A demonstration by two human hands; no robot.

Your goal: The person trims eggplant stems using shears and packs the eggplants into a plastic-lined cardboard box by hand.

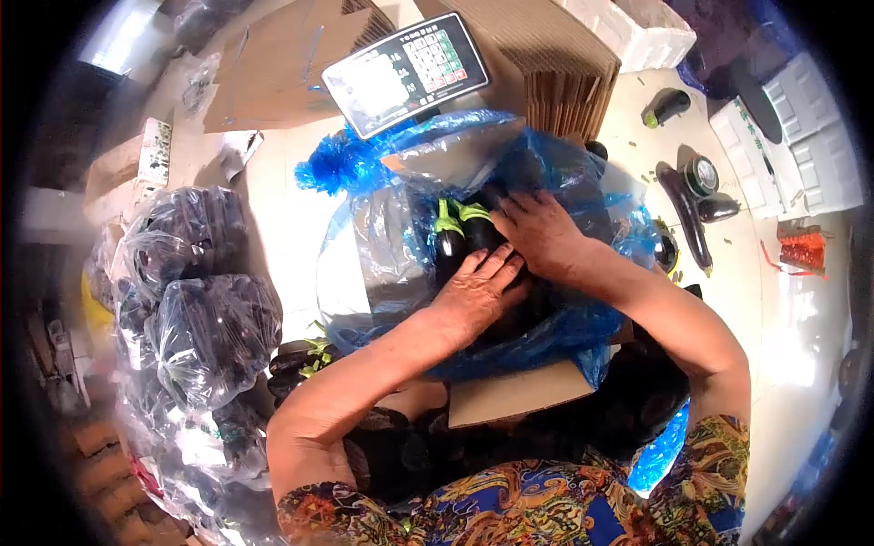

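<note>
Dark eggplants with green stems lie in a blue plastic bag that lines a cardboard box in front of me. My left hand rests on the eggplants with its fingers stretched out over them. Just beyond it and to the right, my right hand lies on the far side of the same eggplants, fingers spread and pointing away from me. Neither hand is wrapped round an eggplant. The lower eggplants are hidden under my hands and the bag.
Behind the bag stands a scale's display panel, beside stacked flat cardboard. Clear bags of eggplants are piled at the left. Loose eggplants, a tape roll and a white foam box are at the right.
</note>
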